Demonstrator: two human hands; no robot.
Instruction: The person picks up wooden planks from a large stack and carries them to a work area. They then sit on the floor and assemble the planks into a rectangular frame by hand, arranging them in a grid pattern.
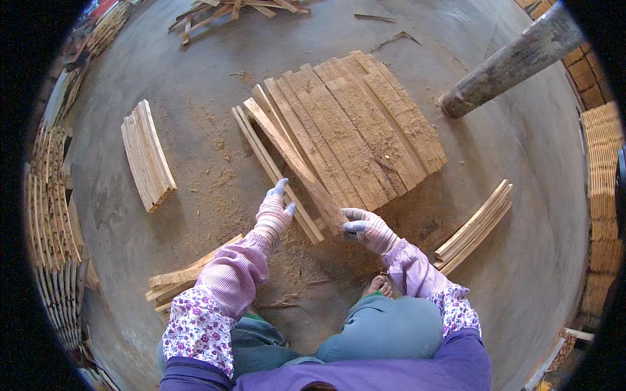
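Observation:
My right hand (369, 229), in a striped glove with grey fingertips, pinches the near end of a wooden slat (297, 159). That slat slants away to the far left, along the left side of a broad stack of boards (355, 124) strewn with sawdust. My left hand (274, 212), gloved alike, has its index finger and thumb apart beside a pair of narrow slats (277, 173). Whether its fingertips touch them I cannot tell. The pair lies on the floor, just left of the slat in my right hand.
Bundles of slats lie at the left (147, 156), near left (189, 274) and right (475, 225). A round post (508, 62) rises at the far right. Loose wood scraps (235, 10) lie at the back, with stacked wood (603, 176) along the right edge.

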